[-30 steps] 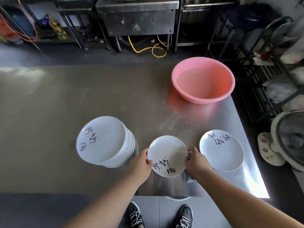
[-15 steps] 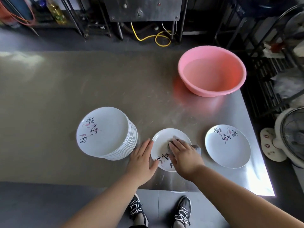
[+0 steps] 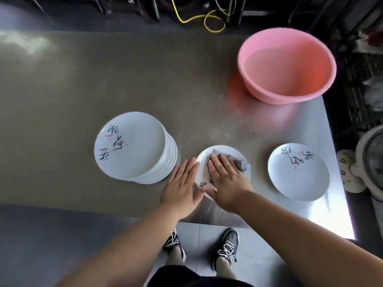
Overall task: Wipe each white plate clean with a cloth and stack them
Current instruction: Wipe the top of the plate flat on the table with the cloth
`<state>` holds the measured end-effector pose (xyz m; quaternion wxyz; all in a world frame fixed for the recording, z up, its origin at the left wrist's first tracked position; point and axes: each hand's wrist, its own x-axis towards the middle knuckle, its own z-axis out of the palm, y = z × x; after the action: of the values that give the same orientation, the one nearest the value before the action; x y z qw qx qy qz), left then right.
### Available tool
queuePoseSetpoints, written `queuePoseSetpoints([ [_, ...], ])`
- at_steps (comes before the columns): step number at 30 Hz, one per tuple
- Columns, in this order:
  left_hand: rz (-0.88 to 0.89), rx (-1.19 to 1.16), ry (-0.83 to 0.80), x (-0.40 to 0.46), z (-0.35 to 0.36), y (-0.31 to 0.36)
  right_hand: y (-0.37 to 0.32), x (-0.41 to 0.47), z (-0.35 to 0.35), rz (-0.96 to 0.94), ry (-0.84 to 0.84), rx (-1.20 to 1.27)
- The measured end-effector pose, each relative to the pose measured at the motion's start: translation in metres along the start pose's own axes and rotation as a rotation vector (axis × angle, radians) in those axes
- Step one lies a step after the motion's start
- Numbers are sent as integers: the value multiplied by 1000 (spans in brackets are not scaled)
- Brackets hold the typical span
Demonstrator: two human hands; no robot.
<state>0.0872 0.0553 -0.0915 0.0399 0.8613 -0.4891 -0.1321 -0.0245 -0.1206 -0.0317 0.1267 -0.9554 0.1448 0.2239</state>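
Note:
A white plate [image 3: 226, 151] with black and pink lettering lies flat near the steel table's front edge. My right hand [image 3: 224, 179] presses a grey cloth [image 3: 240, 163] flat onto it with straight fingers. My left hand [image 3: 181, 184] lies flat against the plate's left rim, fingers straight. To the left stands a tall stack of white plates [image 3: 132, 147]. One single white plate [image 3: 298, 172] sits to the right.
A pink basin [image 3: 287, 65] stands at the table's back right. The steel table [image 3: 103, 79] ends just behind my hands and at the right by a white fan [image 3: 369, 162]. A yellow hose [image 3: 207, 19] lies on the floor beyond.
The plate went from held up in both hands to lying flat. My right hand now presses the cloth further across it, and my left hand steadies the rim.

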Motion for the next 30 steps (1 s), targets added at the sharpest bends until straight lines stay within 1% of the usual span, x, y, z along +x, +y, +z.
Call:
queuePoseSetpoints([
  [3,0,21,6,0,0,1,-1,-32,17,-194,-75,-99],
  [5,1,26,11,0,0,1,6,-38,20,-268,-105,-171],
  [7,4,24,1,1,-1,1,16,-26,9,-239,-67,-216],
  [9,4,21,-5,1,0,1,24,-10,-5,-124,-23,-210],
  [11,-1,24,-5,1,-1,1,27,0,-11,-21,-35,-174],
  [12,-3,25,-7,1,-1,1,25,-1,-11,-3,-42,-158],
  [14,-9,33,-8,1,-2,1,15,-16,1,-33,-56,-128],
  [17,-12,45,-3,0,-1,1,6,-49,16,-151,-100,-158],
  [18,-10,44,-1,0,0,1,8,-52,17,-166,-78,-169],
  [20,-10,38,3,0,1,0,20,-44,10,-162,-78,-187],
  [21,-11,33,1,1,2,0,27,-36,6,-134,-50,-175],
  [23,-7,25,-6,2,1,0,39,-19,-2,-30,-12,-174],
  [25,-5,29,-11,1,0,1,39,-13,-5,34,-4,-167],
  [27,-9,37,-12,0,0,0,30,-26,2,23,-45,-143],
  [30,-15,45,0,0,0,0,17,-56,24,-89,-134,-168],
])
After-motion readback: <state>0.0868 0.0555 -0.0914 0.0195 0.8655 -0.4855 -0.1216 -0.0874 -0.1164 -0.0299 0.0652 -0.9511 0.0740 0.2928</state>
